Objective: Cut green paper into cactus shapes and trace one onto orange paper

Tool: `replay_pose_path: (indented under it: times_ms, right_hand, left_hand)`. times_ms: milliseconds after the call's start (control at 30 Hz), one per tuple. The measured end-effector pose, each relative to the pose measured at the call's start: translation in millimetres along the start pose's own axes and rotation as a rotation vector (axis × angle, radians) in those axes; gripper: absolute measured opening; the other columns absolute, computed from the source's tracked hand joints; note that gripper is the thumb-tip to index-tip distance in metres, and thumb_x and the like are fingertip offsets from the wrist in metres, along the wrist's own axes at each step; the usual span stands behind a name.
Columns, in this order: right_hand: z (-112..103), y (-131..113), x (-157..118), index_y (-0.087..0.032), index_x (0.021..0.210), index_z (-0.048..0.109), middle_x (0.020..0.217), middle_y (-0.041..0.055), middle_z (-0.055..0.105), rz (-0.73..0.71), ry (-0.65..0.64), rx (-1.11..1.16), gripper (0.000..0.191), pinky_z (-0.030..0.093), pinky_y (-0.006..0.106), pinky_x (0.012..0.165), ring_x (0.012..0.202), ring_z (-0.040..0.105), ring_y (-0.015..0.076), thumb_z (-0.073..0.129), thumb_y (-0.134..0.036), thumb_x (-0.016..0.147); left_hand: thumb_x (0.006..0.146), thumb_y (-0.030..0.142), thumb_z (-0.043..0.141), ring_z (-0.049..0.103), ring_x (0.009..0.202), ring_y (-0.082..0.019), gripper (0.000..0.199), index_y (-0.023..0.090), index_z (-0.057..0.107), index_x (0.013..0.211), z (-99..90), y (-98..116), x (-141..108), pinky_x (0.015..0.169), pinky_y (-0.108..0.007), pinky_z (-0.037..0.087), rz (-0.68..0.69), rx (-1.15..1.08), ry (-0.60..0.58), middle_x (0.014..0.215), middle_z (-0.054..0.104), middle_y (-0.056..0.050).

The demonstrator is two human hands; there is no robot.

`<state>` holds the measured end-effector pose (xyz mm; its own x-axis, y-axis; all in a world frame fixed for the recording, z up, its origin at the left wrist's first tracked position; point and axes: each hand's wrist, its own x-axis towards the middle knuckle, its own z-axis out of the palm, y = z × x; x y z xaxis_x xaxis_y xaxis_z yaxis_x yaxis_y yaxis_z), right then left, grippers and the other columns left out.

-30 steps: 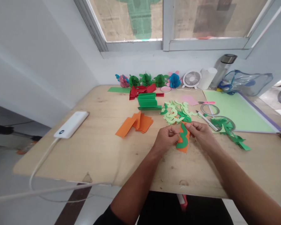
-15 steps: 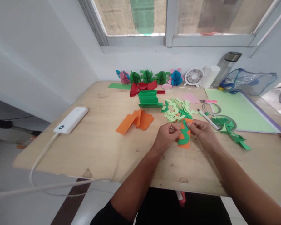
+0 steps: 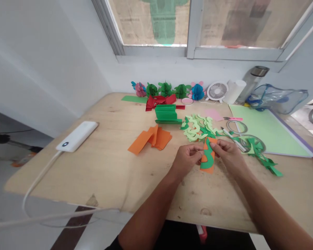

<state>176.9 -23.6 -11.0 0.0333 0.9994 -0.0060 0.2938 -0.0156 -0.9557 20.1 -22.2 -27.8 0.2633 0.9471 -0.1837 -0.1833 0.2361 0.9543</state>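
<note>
Between my two hands is an orange paper strip (image 3: 210, 168) with a wavy green paper piece (image 3: 207, 160) lying on it. My left hand (image 3: 188, 158) pinches the left edge of the papers. From the right, my right hand (image 3: 227, 152) grips them with the thumb on top of the green piece. Just beyond the hands lies a pile of light green wavy cutouts (image 3: 195, 126). Orange folded papers (image 3: 159, 137) rest to the left, with folded green paper (image 3: 166, 113) behind them.
Red papers (image 3: 160, 100) and a row of paper figures (image 3: 165, 89) stand near the wall, beside a small fan (image 3: 217, 91). At right are a pen (image 3: 233, 139), scissors (image 3: 233, 119), green scraps (image 3: 266, 161) and a light green sheet (image 3: 273, 132). A white power bank (image 3: 77, 136) with a cable lies left.
The camera view has tilted slightly, so the table sits lower in the picture. Both hands still hold the orange and green papers, with hardly any movement over the table.
</note>
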Motion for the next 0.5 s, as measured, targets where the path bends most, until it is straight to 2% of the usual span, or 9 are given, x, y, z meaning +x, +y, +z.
replay_pose_path:
  times_ms: [233,500]
  right_hand:
    - [1.4,-1.8,-1.3,-0.019,0.057,0.051,0.051,-0.0034,0.041,0.001,-0.010,-0.033,0.043,0.028,0.024,0.044,0.048,0.034,0.0098,0.063,-0.058,0.073]
    - [1.7,-1.6,-1.0,-0.020,0.054,0.049,0.050,-0.0028,0.039,-0.009,0.021,-0.062,0.049,0.026,0.024,0.043,0.048,0.032,0.0100,0.062,-0.063,0.073]
  left_hand:
    - [0.068,0.025,0.065,0.050,0.049,-0.007,0.011,0.014,0.063,0.068,-0.2,-8.0,1.0,0.046,-0.019,0.043,0.023,0.060,-0.020,0.059,0.060,0.001]
    - [0.069,0.023,0.063,0.048,0.045,-0.008,0.009,0.015,0.062,0.064,-0.3,-2.4,-0.2,0.046,-0.020,0.042,-0.001,0.065,-0.014,0.053,0.056,0.003]
